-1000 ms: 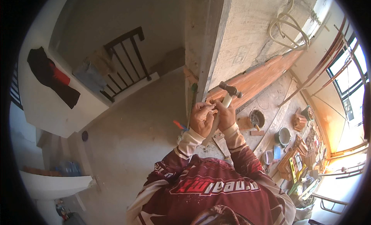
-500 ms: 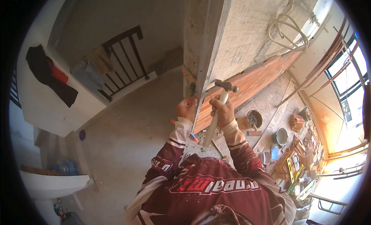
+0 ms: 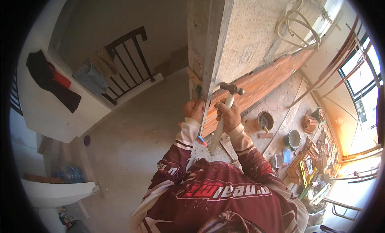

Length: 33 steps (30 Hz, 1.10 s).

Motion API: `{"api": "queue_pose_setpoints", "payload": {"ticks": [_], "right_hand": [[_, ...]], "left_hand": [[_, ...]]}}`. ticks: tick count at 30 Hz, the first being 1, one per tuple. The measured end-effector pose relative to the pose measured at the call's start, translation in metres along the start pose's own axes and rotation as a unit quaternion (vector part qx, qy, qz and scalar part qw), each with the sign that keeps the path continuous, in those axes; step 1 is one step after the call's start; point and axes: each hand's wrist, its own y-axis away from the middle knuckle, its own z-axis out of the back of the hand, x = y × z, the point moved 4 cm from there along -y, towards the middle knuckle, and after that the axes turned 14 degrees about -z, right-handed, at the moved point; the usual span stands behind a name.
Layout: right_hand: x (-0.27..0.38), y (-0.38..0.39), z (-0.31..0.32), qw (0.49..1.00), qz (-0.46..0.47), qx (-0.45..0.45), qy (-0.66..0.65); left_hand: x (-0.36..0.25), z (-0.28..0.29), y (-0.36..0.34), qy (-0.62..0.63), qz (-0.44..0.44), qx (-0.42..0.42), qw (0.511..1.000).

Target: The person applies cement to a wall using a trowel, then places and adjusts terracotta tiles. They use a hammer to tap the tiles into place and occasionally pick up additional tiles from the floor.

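Observation:
My right hand (image 3: 228, 117) is closed round the pale handle of a hammer (image 3: 232, 88), its dark metal head up beside the wall. Something thin and small shows by that thumb, too small to make out. My left hand (image 3: 194, 109) is closed at the left of a long straight strip (image 3: 210, 68) along the wall's corner; what its fingers hold is unclear. Just above it is a small green object (image 3: 198, 90). A red and blue object (image 3: 201, 141) is low by the strip. Rows of red bricks (image 3: 272, 78) run along the rough wall (image 3: 252, 30) to the right.
Buckets (image 3: 292, 139), planks (image 3: 292, 100), brick piles and tools lie on the right floor. Cable coils (image 3: 298, 26) hang on the wall; poles lean by the window (image 3: 365, 72). At left are a stair railing (image 3: 132, 56) with cloths, dark garments (image 3: 52, 84) and a curved white ledge (image 3: 56, 191).
Since a second ago my left hand has moved left from beside the right hand to the corner strip. The hammer and right hand have shifted slightly left, the hammer now more upright.

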Motion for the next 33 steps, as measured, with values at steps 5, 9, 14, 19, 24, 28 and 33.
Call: {"api": "queue_pose_setpoints", "payload": {"ticks": [5, 9, 14, 19, 24, 28, 33], "right_hand": [[-0.004, 0.001, -0.003, 0.999, 0.031, -0.015, -0.025], [-0.002, 0.0, 0.001, 0.999, 0.045, -0.021, -0.014], [0.0, -0.001, 0.009, 1.0, 0.024, -0.01, 0.006], [-0.002, 0.001, 0.011, 1.0, 0.002, -0.01, -0.018], [0.013, 0.005, 0.007, 0.999, 0.027, -0.012, -0.028], [0.026, 0.007, 0.005, 0.999, 0.025, -0.005, -0.022], [0.015, 0.006, 0.013, 1.0, 0.0, 0.012, 0.005]], "left_hand": [[0.011, -0.001, -0.004, 0.028, -0.028, 0.007, 0.999], [0.015, -0.002, -0.004, 0.09, -0.068, -0.009, 0.994], [0.013, -0.004, -0.005, 0.12, -0.076, -0.026, 0.99], [0.006, -0.007, -0.007, 0.105, -0.108, 0.002, 0.989], [0.008, -0.008, -0.007, 0.146, -0.067, 0.0, 0.987], [0.01, -0.003, -0.008, 0.104, -0.085, 0.0, 0.991], [0.01, -0.001, -0.011, 0.054, -0.105, 0.01, 0.993]]}}
